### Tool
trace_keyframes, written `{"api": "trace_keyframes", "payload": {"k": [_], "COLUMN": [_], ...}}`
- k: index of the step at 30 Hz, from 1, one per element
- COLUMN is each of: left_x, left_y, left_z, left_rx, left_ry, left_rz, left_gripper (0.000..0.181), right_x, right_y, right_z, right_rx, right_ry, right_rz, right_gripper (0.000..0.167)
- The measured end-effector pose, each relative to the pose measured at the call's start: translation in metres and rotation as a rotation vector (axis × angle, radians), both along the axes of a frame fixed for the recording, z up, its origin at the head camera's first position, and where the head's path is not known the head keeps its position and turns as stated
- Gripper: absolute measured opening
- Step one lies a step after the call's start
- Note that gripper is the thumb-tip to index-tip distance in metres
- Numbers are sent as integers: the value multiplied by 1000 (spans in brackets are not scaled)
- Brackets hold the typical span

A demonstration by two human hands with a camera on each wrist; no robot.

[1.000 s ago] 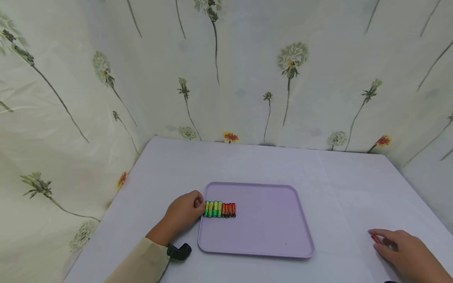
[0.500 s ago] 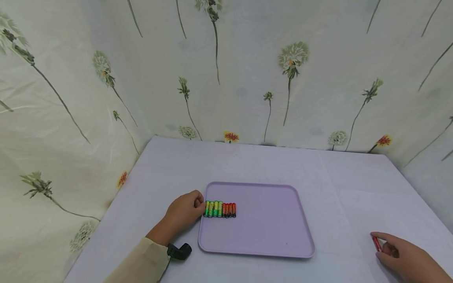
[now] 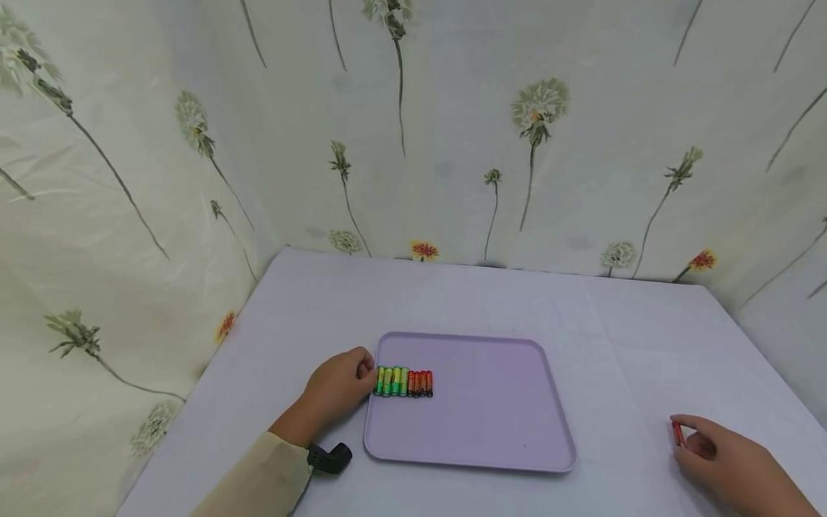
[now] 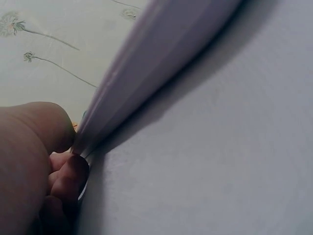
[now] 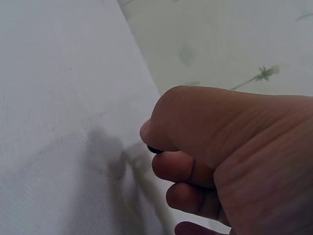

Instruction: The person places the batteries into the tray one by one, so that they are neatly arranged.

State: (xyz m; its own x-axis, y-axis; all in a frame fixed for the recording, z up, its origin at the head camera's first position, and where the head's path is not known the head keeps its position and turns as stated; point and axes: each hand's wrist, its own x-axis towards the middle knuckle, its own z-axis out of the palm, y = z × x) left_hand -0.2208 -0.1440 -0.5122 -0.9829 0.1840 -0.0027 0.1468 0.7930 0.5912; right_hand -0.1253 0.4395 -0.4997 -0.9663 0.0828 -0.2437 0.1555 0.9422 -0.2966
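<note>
A light purple tray [image 3: 468, 431] lies on the table. Along its left side sits a row of green-and-yellow batteries [image 3: 396, 382], with red-and-black batteries [image 3: 421, 383] directly beside them. My left hand [image 3: 341, 384] grips the tray's left rim, close to the first green battery; in the left wrist view its thumb and curled fingers [image 4: 68, 176] meet the tray edge [image 4: 122, 93]. Out to the right of the tray, my right hand [image 3: 730, 459] pinches one red battery [image 3: 678, 434] between thumb and fingers. Only its black end [image 5: 154, 150] shows in the right wrist view.
A pale cloth [image 3: 491, 298] covers the table. Behind and at the sides hangs a curtain with dandelion prints [image 3: 452, 143]. A black wrist device [image 3: 329, 458] on the left arm sits near the tray's lower left corner.
My right hand, with the red battery in it, has shifted slightly left and up, and the battery has turned more upright. My left hand and the tray stay in place.
</note>
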Motion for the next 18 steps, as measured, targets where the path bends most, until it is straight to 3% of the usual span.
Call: {"api": "trace_keyframes", "payload": {"k": [5,18], "left_x": [-1,-1], "left_y": [-1,1], "left_z": [1,-1], "left_rx": [-8,-9], "left_ry": [2,-13], "left_rz": [2,2], "left_gripper": [11,11], "right_x": [-3,-6], "right_y": [-13,-35], "right_z": [11,26], "right_rx": [1,-48], "right_ry": [128,219], "right_rz": [57,56], "right_gripper": [47,52]}}
